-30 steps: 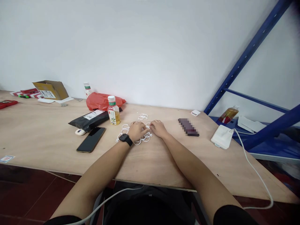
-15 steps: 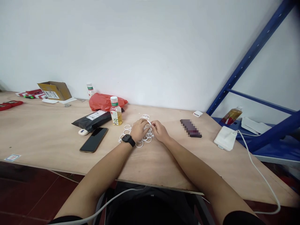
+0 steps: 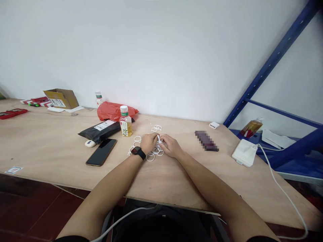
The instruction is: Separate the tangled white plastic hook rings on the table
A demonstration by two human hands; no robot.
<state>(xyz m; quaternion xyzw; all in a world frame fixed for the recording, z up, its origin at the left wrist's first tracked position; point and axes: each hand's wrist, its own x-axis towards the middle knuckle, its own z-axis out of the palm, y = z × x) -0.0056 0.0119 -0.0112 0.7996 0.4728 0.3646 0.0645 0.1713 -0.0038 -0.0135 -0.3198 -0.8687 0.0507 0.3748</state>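
My left hand point(image 3: 148, 143) and my right hand point(image 3: 170, 146) meet over a loose pile of thin white plastic rings point(image 3: 154, 152) on the plywood table point(image 3: 176, 178). Between their fingertips, both hands pinch a small white ring piece point(image 3: 158, 138), partly hidden by my fingers. Several more white rings point(image 3: 156, 128) lie in a small group just beyond the hands. A black smartwatch point(image 3: 138, 152) sits on my left wrist.
Left of the rings lie a black smartphone point(image 3: 101, 152), a bottled tea point(image 3: 126, 123), a black mailer bag point(image 3: 99, 131) and a red plastic bag point(image 3: 116, 111). To the right are a pixelated object point(image 3: 206, 141), a corded white charger point(image 3: 244, 152) and a blue metal shelf point(image 3: 275, 84).
My hands have drawn closer and now pinch a white ring piece above the pile. The whole view has shifted slightly, with the table objects sitting further right and lower.
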